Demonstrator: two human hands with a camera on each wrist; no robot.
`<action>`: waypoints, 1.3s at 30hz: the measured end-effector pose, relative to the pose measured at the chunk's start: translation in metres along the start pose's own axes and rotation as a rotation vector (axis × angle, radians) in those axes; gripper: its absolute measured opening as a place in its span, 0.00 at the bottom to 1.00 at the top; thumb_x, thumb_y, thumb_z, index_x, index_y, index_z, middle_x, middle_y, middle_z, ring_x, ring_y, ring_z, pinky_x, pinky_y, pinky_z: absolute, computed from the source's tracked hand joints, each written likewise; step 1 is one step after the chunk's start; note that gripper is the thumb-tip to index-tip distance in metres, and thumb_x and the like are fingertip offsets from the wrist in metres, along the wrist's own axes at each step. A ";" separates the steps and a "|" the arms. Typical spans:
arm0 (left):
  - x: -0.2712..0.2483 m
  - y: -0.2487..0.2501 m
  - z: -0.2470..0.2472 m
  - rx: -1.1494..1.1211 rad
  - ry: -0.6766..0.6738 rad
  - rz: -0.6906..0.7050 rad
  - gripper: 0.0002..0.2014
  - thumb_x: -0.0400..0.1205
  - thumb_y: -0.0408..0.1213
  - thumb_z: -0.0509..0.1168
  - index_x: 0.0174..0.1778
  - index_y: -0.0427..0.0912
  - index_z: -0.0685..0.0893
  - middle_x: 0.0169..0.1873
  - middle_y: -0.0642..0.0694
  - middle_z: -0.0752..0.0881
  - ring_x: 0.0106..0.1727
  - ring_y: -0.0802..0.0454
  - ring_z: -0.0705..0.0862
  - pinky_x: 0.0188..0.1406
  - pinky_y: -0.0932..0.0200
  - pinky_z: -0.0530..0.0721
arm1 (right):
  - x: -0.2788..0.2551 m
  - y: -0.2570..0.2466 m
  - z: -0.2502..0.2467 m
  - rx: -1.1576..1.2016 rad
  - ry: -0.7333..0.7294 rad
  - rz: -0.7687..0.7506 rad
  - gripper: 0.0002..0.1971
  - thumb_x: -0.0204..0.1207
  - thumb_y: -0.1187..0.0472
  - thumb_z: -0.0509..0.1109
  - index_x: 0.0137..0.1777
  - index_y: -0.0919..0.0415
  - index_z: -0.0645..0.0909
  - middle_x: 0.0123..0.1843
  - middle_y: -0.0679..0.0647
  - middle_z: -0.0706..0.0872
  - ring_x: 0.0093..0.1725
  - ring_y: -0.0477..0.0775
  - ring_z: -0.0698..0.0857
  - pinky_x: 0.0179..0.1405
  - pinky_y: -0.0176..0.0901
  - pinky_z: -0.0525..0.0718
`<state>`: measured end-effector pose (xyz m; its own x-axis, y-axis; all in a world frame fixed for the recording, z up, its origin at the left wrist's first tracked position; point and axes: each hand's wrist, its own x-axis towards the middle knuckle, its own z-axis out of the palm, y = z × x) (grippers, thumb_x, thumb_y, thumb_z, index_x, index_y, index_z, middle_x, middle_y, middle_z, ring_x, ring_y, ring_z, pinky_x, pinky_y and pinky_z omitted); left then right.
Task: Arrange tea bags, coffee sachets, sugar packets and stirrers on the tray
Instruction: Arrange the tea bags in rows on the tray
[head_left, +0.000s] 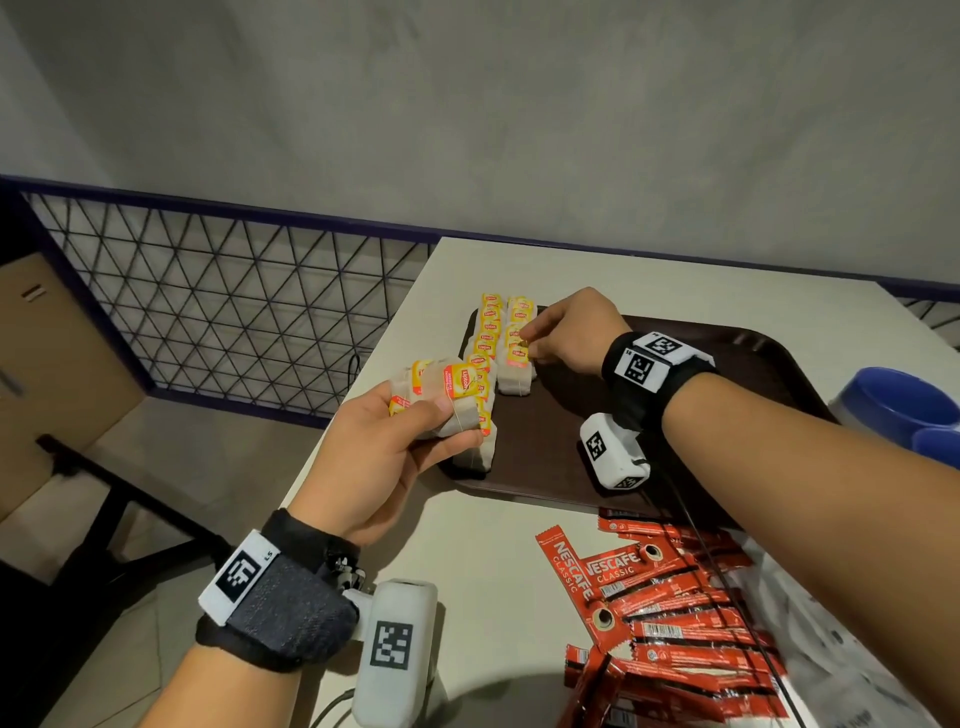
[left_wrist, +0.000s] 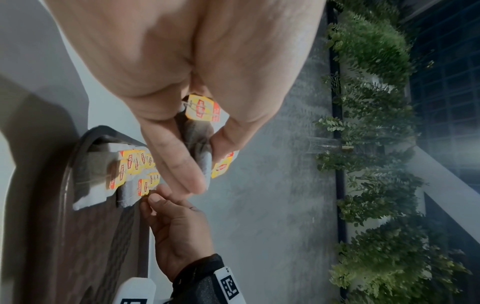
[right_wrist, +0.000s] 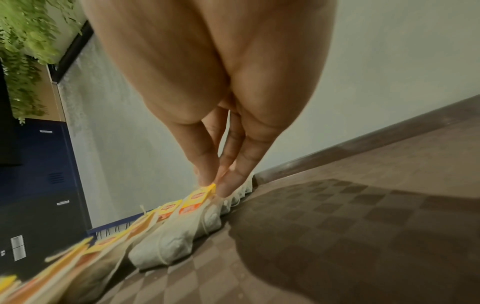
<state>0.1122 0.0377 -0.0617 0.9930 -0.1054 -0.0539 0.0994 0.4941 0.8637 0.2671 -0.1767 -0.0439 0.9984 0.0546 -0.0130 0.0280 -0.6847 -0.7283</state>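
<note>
Two rows of tea bags (head_left: 498, 343) lie on the brown tray (head_left: 571, 467), at its left end, mid-frame in the head view; yellow tags up, bags overlapping. The tray sits on a white table (head_left: 467, 545).

Right hand (head_left: 574, 332), centre of the head view: fingertips (right_wrist: 207, 174) pressed together, pinching the yellow tag (right_wrist: 200, 194) of a bag in the right-hand row. The bag itself rests on the tray.

Left hand (head_left: 395, 457), left of centre, raised over the tray's near left corner: thumb and fingers curled round a bundle (head_left: 441, 397) of tea bags, several tags sticking out.

Coffee sachets (head_left: 670, 613), red, in a loose heap on the table, lower right, off the tray. Blue container (head_left: 904, 410) at the right edge, beside the tray.
</note>
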 end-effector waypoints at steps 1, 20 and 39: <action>0.000 0.000 0.000 0.001 0.000 -0.001 0.14 0.88 0.24 0.62 0.68 0.32 0.84 0.60 0.29 0.90 0.60 0.29 0.91 0.52 0.52 0.94 | -0.001 0.001 0.000 0.017 0.004 0.012 0.09 0.73 0.73 0.81 0.42 0.57 0.94 0.44 0.56 0.95 0.44 0.55 0.95 0.54 0.47 0.94; -0.001 0.002 0.002 -0.013 0.027 0.000 0.13 0.87 0.23 0.62 0.66 0.32 0.84 0.60 0.29 0.90 0.58 0.33 0.92 0.46 0.55 0.94 | -0.008 -0.006 -0.008 0.125 -0.061 0.120 0.08 0.74 0.75 0.79 0.48 0.63 0.89 0.48 0.60 0.94 0.45 0.60 0.96 0.55 0.59 0.94; -0.003 -0.005 0.006 0.035 -0.088 -0.016 0.17 0.85 0.28 0.67 0.70 0.30 0.83 0.60 0.31 0.91 0.55 0.38 0.93 0.48 0.55 0.92 | -0.133 -0.045 -0.019 0.406 -0.248 -0.134 0.12 0.77 0.68 0.81 0.57 0.69 0.85 0.44 0.71 0.92 0.42 0.65 0.92 0.44 0.51 0.94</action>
<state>0.1080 0.0303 -0.0632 0.9816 -0.1893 -0.0252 0.1117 0.4616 0.8800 0.1336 -0.1675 0.0035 0.9442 0.3282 -0.0281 0.0847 -0.3244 -0.9421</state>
